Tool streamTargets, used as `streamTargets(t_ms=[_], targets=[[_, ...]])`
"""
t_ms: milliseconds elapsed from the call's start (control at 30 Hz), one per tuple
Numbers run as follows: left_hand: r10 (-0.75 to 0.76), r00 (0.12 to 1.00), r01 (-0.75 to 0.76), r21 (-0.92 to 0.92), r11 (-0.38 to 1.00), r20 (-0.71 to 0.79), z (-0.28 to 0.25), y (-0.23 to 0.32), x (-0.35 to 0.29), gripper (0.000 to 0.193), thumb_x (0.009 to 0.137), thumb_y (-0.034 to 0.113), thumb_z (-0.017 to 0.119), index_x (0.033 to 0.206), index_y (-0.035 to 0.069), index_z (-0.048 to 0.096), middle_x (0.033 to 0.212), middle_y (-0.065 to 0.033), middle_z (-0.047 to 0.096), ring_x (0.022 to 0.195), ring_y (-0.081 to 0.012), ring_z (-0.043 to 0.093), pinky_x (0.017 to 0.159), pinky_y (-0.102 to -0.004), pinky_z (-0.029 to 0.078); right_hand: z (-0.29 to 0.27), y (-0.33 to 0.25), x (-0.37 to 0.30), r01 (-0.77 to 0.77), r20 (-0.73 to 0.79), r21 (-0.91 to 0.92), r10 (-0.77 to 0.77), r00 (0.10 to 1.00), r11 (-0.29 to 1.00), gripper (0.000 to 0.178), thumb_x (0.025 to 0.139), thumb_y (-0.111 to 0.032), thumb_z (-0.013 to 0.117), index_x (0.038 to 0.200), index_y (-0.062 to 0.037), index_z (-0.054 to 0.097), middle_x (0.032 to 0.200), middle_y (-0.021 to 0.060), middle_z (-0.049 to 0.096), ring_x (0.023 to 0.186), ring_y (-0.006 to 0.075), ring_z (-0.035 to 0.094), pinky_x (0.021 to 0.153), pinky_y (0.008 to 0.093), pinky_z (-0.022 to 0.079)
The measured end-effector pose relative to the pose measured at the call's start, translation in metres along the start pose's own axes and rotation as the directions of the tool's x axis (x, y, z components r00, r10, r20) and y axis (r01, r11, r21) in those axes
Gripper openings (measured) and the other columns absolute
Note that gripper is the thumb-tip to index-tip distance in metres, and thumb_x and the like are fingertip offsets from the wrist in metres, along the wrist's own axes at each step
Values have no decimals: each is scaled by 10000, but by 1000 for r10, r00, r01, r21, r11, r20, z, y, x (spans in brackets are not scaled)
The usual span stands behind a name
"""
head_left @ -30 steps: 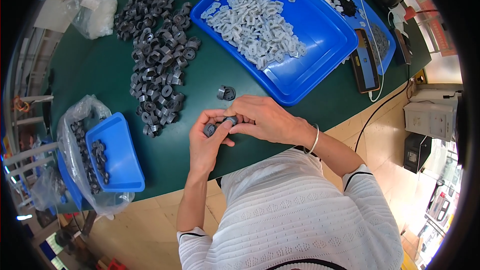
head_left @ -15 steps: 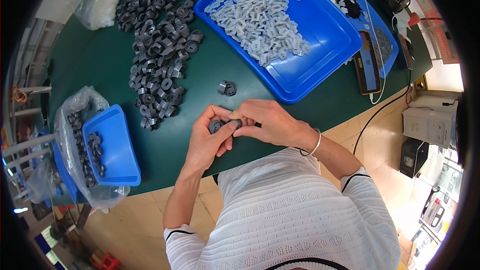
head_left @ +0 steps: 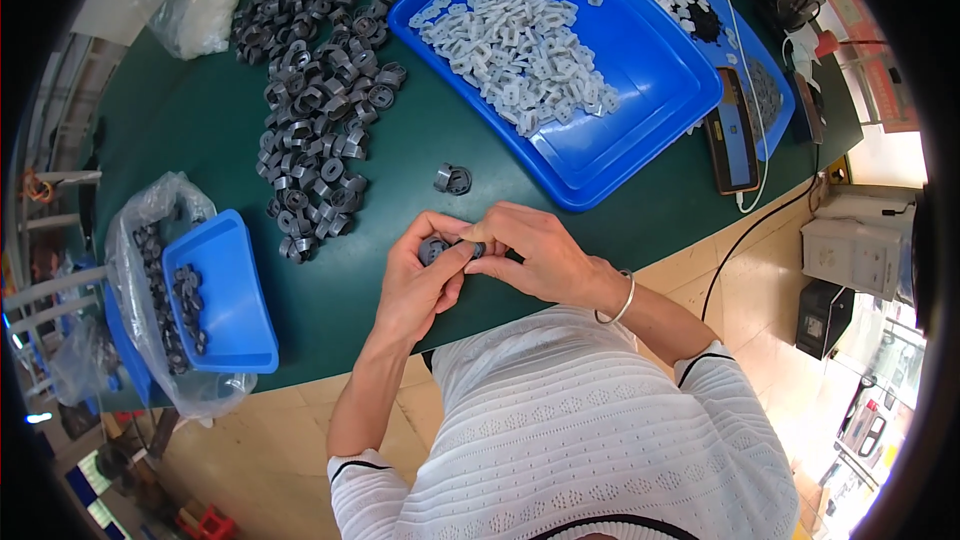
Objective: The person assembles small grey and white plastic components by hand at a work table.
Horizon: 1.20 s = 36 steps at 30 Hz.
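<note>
I see my left hand (head_left: 418, 285) and right hand (head_left: 532, 258) pressed together, both pinching one small grey ring (head_left: 434, 249) (partly hidden) near the bench's (head_left: 200, 140) front edge.

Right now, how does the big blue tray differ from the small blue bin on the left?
The big blue tray is wide, shallow and bare of wrapping, holding a heap of pale grey parts. The small blue bin is narrower, sits in a clear plastic bag and holds a few dark parts. Both are blue plastic on the green table.
</note>
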State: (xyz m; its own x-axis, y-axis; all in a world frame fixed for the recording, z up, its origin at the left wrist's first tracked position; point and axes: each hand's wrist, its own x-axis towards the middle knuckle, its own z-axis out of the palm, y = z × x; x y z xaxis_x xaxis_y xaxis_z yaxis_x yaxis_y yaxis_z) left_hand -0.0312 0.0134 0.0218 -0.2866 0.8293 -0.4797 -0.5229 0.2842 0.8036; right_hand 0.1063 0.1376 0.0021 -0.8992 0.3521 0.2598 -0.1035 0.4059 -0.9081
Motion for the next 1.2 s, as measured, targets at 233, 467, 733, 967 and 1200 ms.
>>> streamTargets(t_ms=[233, 467, 733, 967, 1200], targets=[[271, 942, -275, 5, 961, -197, 18, -6, -9, 136, 966, 102, 555, 1073, 17, 552, 758, -24, 567, 475, -32, 449, 363, -181, 305, 0, -6, 8, -276, -38, 229, 291, 956, 934, 183, 846, -93, 722, 964, -5, 613, 724, 44, 587, 615, 101, 560, 540, 255, 476], [202, 948, -249, -181, 951, -245, 10, -26, -6, 229, 1014, 254, 513, 901, 55, 521, 689, -43, 567, 447, -43, 413, 384, -176, 297, -2, -6, 17, -482, 121, 309, 469, 875, 820, 141, 924, -125, 639, 948, 13, 629, 751, 38, 631, 617, 66, 571, 557, 222, 500], [198, 932, -250, -142, 958, -302, 18, -29, -6, 239, 1007, 248, 531, 848, 72, 505, 620, -15, 526, 455, -46, 401, 397, -188, 302, 5, -13, 17, -343, -41, 207, 358, 933, 916, 97, 837, -60, 650, 896, 4, 607, 723, 47, 643, 628, 91, 607, 572, 239, 513], [269, 899, -320, -99, 942, -345, 22, -38, -3, 201, 992, 195, 559, 848, 59, 526, 606, 9, 511, 465, -41, 401, 410, -191, 311, 12, -10, 11, -348, -84, 157, 364, 928, 924, 113, 801, -49, 663, 846, 7, 576, 703, 80, 640, 615, 121, 626, 566, 267, 531], [324, 848, -350, 15, 937, -420, -10, -24, -26, 82, 966, 149, 573, 950, 73, 546, 627, -14, 516, 447, -54, 412, 390, -185, 310, -14, -15, 14, -244, 74, 33, 241, 968, 969, 156, 824, -60, 694, 955, -4, 630, 802, 91, 666, 692, 188, 655, 625, 287, 531]])
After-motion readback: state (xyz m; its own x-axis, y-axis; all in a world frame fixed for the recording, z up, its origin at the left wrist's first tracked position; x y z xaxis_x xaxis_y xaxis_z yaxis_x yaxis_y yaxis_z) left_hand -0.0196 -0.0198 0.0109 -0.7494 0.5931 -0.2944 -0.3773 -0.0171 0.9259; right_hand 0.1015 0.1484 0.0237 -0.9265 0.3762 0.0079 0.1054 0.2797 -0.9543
